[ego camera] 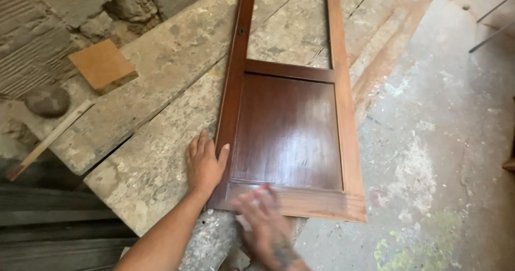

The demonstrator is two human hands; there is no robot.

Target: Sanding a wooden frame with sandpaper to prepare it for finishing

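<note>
Under both hands: one brown wooden door frame (289, 126) flat on two rough planks serving as counter (145, 163). Left hand (205, 163) open, palm pressing the frame's left stile. Right hand (265, 217) blurred over the bottom rail, probably rubbing or sanding; grip unclear. Next pass likely needs steady bracing. Beyond left hand: one square board piece (101, 63), one stone (47, 100), one thin stick (51, 139).
</note>
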